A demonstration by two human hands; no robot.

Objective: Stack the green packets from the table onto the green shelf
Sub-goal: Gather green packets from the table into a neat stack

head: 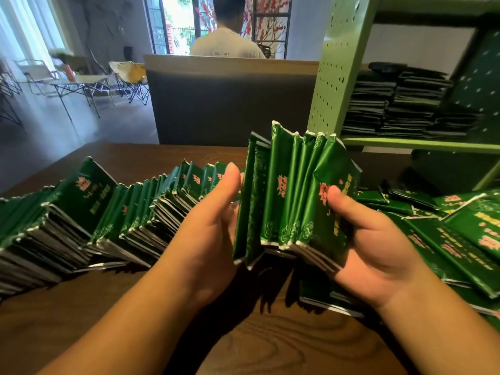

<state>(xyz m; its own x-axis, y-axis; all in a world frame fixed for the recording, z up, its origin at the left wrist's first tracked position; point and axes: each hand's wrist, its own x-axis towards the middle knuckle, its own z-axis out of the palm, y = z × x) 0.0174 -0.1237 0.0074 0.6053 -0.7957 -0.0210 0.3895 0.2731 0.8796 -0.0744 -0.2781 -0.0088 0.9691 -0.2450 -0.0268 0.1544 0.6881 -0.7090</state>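
Both hands hold a bundle of several green packets (292,196) upright above the brown table (270,347). My left hand (213,226) grips the bundle's left side, thumb on top. My right hand (376,247) grips its right side, thumb pressed on the front packet. A long leaning row of green packets (89,217) stretches across the table to the left. More loose packets (460,239) lie flat at the right. The green shelf (341,63) stands at the upper right, with dark stacks of packets (400,104) on its board.
A grey partition (230,104) stands behind the table, and a person in a white shirt (226,44) sits beyond it, facing away. Folding chairs and a small table (81,82) are at the far left. A lower shelf board (419,143) juts out near the bundle.
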